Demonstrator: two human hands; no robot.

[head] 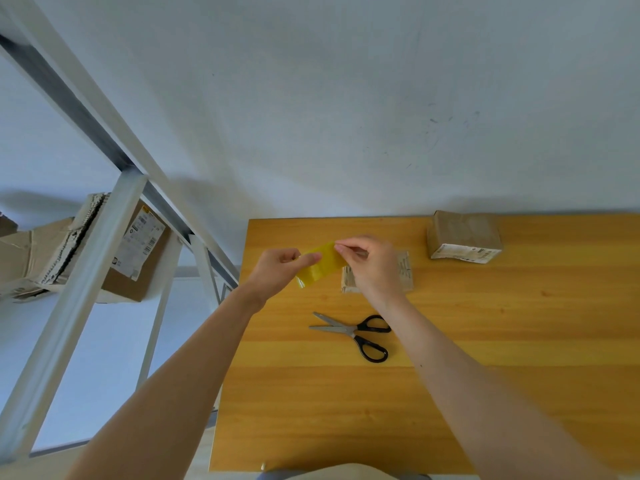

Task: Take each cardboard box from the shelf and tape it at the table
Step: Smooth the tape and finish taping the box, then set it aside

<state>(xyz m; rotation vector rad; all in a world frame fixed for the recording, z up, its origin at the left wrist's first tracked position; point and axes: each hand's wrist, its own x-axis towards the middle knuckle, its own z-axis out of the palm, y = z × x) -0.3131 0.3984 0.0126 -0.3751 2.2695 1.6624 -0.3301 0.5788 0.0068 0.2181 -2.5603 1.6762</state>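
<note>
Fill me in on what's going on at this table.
A person stretches yellow tape over the table, the left hand pinching one end and the right hand the other. A small cardboard box lies under the right hand. Scissors lie open nearer the person, a second box sits at the far right, and a larger box waits on the shelf.

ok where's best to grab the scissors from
By the black handle loops, coming from the right. The scissors lie flat on the table with blades open and pointing left, so the loops face the right hand, which pinches the yellow tape with the left hand.
</note>
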